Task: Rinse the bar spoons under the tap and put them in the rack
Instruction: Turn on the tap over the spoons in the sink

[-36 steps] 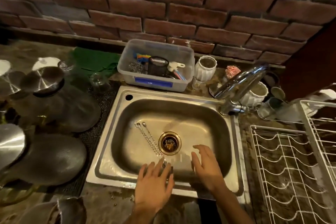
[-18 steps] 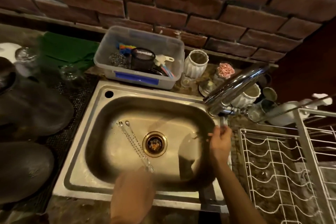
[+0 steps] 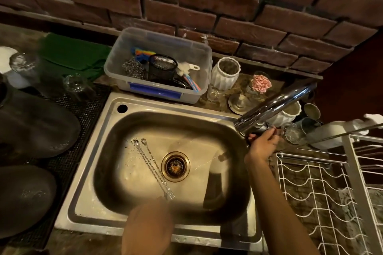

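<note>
Two long twisted bar spoons (image 3: pixel 151 163) lie side by side on the floor of the steel sink (image 3: pixel 89 192), bowls at the far left and forked ends near the front, left of the drain (image 3: pixel 175 166). My left hand (image 3: pixel 148 225) is blurred at the sink's front edge, just below the forked ends; its fingers are hidden. My right hand (image 3: pixel 262 145) grips the handle at the base of the chrome tap (image 3: pixel 273 107). Thin streaks of water cross the basin. The white wire rack (image 3: pixel 323 203) stands to the right of the sink.
A clear plastic tub (image 3: pixel 157 91) of scrubbers and brushes sits behind the sink. White ribbed vases (image 3: pixel 224 73), small glasses and metal cups crowd around the tap. Dark domed dishes (image 3: pixel 35 126) and glasses rest on a black mat at the left. A brick wall runs behind.
My right hand left the sink's front and rose to the tap handle, which it now grips. My left hand slid down to the spoons' forked ends. The view shifted closer and to the right.
</note>
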Tool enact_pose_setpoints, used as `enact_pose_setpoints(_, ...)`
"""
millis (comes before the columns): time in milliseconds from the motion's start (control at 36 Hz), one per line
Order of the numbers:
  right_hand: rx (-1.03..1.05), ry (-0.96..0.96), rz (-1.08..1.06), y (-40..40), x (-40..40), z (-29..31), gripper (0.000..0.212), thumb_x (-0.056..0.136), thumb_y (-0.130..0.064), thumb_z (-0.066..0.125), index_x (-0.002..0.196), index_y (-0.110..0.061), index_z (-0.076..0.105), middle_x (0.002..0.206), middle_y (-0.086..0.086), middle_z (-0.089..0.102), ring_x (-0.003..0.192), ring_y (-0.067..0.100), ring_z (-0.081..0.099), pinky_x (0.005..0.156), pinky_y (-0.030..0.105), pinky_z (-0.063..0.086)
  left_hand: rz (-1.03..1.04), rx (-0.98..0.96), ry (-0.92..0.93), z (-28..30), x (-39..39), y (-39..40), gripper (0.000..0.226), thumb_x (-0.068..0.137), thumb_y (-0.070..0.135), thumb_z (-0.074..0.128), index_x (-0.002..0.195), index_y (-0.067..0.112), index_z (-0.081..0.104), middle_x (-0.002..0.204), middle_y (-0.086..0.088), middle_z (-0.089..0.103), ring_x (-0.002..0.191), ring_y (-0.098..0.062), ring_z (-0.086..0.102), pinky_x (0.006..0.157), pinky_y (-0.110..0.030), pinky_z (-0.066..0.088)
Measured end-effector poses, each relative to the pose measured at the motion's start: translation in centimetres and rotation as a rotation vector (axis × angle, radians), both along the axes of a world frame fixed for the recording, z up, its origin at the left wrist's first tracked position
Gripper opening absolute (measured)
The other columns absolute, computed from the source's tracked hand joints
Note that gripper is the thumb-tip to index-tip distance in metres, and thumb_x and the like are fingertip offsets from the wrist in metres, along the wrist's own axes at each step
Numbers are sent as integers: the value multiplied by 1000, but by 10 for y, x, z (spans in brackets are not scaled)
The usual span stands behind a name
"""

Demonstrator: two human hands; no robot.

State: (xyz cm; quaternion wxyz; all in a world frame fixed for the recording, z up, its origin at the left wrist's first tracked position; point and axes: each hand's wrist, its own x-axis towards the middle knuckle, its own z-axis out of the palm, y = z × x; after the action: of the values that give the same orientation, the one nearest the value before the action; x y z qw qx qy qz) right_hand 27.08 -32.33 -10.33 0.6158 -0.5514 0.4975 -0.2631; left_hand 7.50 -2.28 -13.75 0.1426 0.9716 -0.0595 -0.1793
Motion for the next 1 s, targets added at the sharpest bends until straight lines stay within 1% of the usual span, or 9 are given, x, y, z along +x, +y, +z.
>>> enact_pose_setpoints(83, -51, 64, 5, -5, 1, -9, 38, 103, -41, 40, 129, -17, 55, 58, -13, 69, 45, 3, 60, 59, 30, 53, 3, 1, 11, 1, 0, 0, 37, 78, 43, 56, 106, 30, 77, 110, 5, 75, 92, -17, 69, 86, -36, 42)
enact_pose_setpoints(139, -135, 150, 10, -6, 0, -9, 47, 101, -48, 38, 131, -16, 55, 93, 1, 77, 73, 15, 71, 80, 40, 56, -5, 7, 10, 2, 0, 0, 37, 79, 43, 56, 105, 29, 77, 108, 5, 75, 92, -16, 69, 85, -35, 43)
enact_pose_setpoints(194, -204, 279, 20, -10, 2, -10, 57, 99, -56, 34, 135, -15, 52, 130, 18, 62, 118, 33, 59, 103, 43, 44, -13, 11, -2, 5, 1, 0, 36, 79, 41, 57, 104, 28, 78, 106, 5, 76, 90, -17, 70, 82, -34, 45)
enact_pose_setpoints(278, -169, 336, 31, -15, 7, -10, 66, 98, -59, 32, 141, -10, 44, 144, 21, 48, 134, 38, 42, 112, 46, 36, -29, 21, -13, 8, 1, -1, 35, 78, 40, 58, 103, 27, 79, 103, 4, 77, 86, -18, 70, 78, -34, 49)
enact_pose_setpoints(722, -74, 341, -6, -25, 13, -8, 62, 98, -54, 40, 132, -5, 51, 136, 20, 56, 125, 35, 53, 105, 37, 41, -57, 9, -71, 8, 2, -2, 36, 77, 40, 54, 97, 27, 80, 100, 4, 77, 82, -18, 71, 69, -34, 51)
enact_pose_setpoints(806, -39, 296, 1, -26, 13, -8, 59, 98, -54, 41, 130, -7, 53, 122, 13, 60, 90, 24, 60, 73, 19, 51, -44, 3, -62, 6, 1, -1, 36, 77, 40, 54, 99, 27, 80, 101, 5, 77, 82, -18, 70, 69, -34, 50)
enact_pose_setpoints(889, -26, 270, -13, -27, 13, -7, 49, 98, -50, 45, 122, -9, 57, 103, 5, 56, 60, 11, 52, 36, 6, 37, -49, 3, -56, 2, 0, -1, 35, 79, 42, 54, 100, 28, 78, 101, 6, 76, 83, -17, 69, 70, -34, 50)
enact_pose_setpoints(944, -4, 259, -14, -26, 12, -6, 46, 97, -51, 47, 117, -11, 58, 106, 5, 58, 66, 14, 58, 52, 14, 48, -46, -4, -48, 0, 0, 0, 36, 81, 42, 53, 102, 27, 78, 100, 7, 76, 84, -17, 68, 70, -34, 49)
enact_pose_setpoints(1000, -19, 301, -9, -26, 11, -5, 55, 96, -54, 45, 124, -8, 56, 115, 9, 58, 93, 22, 61, 74, 24, 48, -44, -7, -33, -2, -2, 0, 36, 82, 43, 53, 104, 28, 76, 101, 8, 75, 85, -17, 67, 71, -34, 48)
